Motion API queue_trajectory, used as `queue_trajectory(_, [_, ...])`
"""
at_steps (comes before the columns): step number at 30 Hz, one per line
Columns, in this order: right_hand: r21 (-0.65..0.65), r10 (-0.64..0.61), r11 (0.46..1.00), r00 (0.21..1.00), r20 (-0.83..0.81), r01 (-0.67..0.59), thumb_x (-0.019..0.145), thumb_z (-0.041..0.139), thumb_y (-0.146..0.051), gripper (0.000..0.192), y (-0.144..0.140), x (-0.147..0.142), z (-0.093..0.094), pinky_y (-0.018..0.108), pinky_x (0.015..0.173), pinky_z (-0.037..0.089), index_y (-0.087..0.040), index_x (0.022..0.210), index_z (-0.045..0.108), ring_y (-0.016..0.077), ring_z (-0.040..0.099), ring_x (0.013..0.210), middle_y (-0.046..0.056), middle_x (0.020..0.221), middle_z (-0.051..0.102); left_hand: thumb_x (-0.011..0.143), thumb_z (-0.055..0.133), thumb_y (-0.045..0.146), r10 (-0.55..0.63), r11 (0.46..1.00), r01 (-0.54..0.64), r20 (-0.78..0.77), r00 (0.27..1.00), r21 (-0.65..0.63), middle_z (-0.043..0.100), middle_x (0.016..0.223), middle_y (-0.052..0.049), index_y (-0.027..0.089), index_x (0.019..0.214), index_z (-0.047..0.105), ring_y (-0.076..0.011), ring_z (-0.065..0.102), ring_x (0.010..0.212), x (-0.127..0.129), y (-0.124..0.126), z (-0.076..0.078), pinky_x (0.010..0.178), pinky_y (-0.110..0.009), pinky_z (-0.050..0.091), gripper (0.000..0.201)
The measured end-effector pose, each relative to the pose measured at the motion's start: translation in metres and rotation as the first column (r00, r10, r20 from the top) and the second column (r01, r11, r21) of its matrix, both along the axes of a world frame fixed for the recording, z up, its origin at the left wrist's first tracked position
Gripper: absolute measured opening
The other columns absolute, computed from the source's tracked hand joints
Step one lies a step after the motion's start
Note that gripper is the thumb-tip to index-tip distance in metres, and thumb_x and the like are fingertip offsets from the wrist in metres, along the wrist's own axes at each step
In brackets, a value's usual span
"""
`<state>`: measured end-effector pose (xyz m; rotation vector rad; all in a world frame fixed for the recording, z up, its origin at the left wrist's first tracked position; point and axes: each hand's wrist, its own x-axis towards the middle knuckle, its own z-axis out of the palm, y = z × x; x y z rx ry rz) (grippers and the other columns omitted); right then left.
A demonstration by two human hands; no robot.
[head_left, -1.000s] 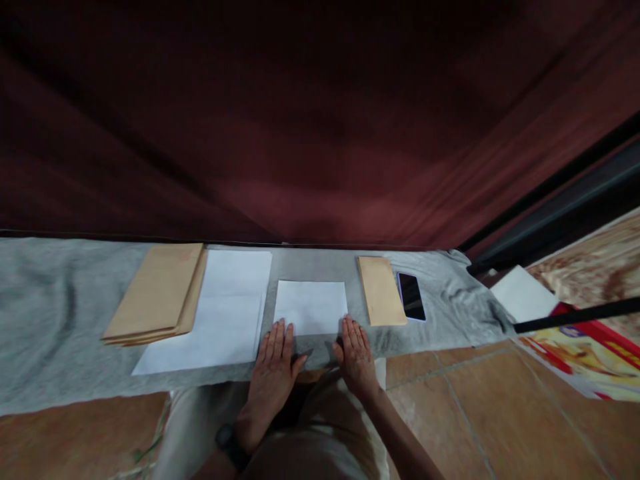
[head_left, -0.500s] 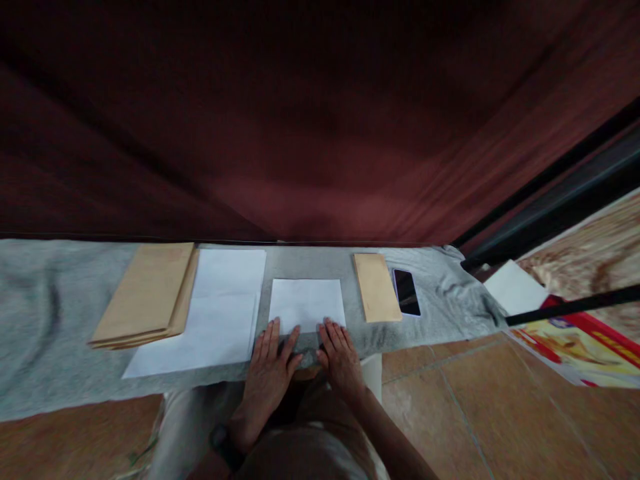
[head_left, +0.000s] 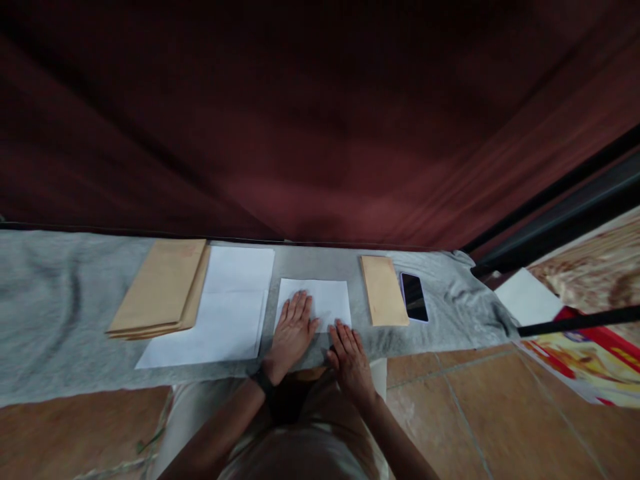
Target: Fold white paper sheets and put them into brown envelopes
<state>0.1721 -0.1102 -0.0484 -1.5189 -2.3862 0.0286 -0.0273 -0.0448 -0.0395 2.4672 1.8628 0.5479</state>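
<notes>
A small white sheet of paper [head_left: 333,300], perhaps folded, lies on the grey cloth in front of me. My left hand [head_left: 293,328] rests flat on its left part, fingers stretched out and pointing away from me. At the near right corner, the fingertips of my right hand [head_left: 350,357] touch the paper's edge, with the fingers extended. Neither hand grips anything. Left of the small sheet is a stack of larger white paper [head_left: 225,313], partly covered by brown envelopes [head_left: 157,287]. To the right lies a single brown envelope [head_left: 384,291].
A phone [head_left: 414,297] lies just right of the single envelope. Grey cloth [head_left: 450,300] covers the narrow table, with a dark red curtain [head_left: 320,147] behind it. Black metal bars [head_left: 580,323] and a colourful box [head_left: 595,363] are at the right, above the tiled floor [head_left: 440,407].
My left hand has moved forward from the near edge onto the small sheet. My right hand stays at the near right edge. The whole view has shifted slightly.
</notes>
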Motion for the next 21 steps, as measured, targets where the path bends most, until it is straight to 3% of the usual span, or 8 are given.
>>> queue_trajectory(7, [0.034, 0.008, 0.999, 1.0, -0.027, -0.007, 0.108, 0.039, -0.031, 0.053, -0.002, 0.001, -0.002, 0.046, 0.121, 0.031, -0.017, 0.159, 0.032, 0.0248, 0.036, 0.149, 0.012, 0.161, 0.039, 0.102, 0.032, 0.046, 0.075, 0.997, -0.075, -0.017, 0.997, -0.011, 0.039, 0.16, -0.017, 0.01, 0.152, 0.041, -0.0305, 0.032, 0.151, -0.011, 0.028, -0.006, 0.123, -0.052, 0.03, 0.062])
queue_trajectory(11, [0.002, -0.038, 0.999, 0.995, -0.097, 0.038, 0.108, 0.038, -0.031, 0.047, 0.007, -0.004, 0.002, 0.047, 0.123, 0.026, -0.019, 0.152, 0.046, 0.0236, 0.043, 0.145, 0.009, 0.156, 0.047, 0.102, 0.033, 0.047, 0.119, 0.993, -0.119, -0.017, 0.993, 0.001, 0.036, 0.161, -0.019, 0.009, 0.153, 0.04, -0.0313, 0.03, 0.152, -0.013, 0.029, -0.007, 0.122, -0.053, 0.029, 0.064])
queue_trajectory(14, [-0.021, -0.074, 0.997, 0.987, -0.139, 0.072, 0.108, 0.033, -0.029, 0.046, 0.032, -0.013, 0.007, 0.048, 0.123, 0.026, -0.016, 0.148, 0.052, 0.0239, 0.045, 0.143, 0.011, 0.152, 0.052, 0.101, 0.038, 0.045, 0.114, 0.993, -0.114, -0.025, 0.993, 0.0, 0.033, 0.163, -0.016, 0.016, 0.154, 0.04, -0.0318, 0.029, 0.152, -0.013, 0.028, -0.005, 0.122, -0.053, 0.028, 0.06])
queue_trajectory(17, [-0.043, -0.063, 0.997, 0.987, -0.151, 0.057, 0.108, 0.032, -0.033, 0.048, 0.066, -0.026, 0.01, 0.049, 0.122, 0.028, -0.016, 0.151, 0.048, 0.0251, 0.039, 0.147, 0.01, 0.156, 0.046, 0.101, 0.041, 0.041, 0.101, 0.995, -0.102, -0.048, 0.994, -0.02, 0.033, 0.164, -0.012, 0.024, 0.153, 0.043, -0.0321, 0.029, 0.152, -0.012, 0.029, -0.003, 0.122, -0.054, 0.029, 0.055])
queue_trajectory(21, [-0.061, -0.045, 0.997, 0.989, -0.14, 0.037, 0.108, 0.032, -0.033, 0.048, 0.104, -0.044, 0.009, 0.048, 0.122, 0.029, -0.017, 0.152, 0.046, 0.0229, 0.038, 0.148, 0.011, 0.156, 0.046, 0.1, 0.044, 0.039, 0.1, 0.993, -0.104, -0.078, 0.992, -0.049, 0.035, 0.163, -0.013, 0.026, 0.151, 0.046, -0.034, 0.031, 0.151, -0.013, 0.029, 0.0, 0.12, -0.054, 0.031, 0.053])
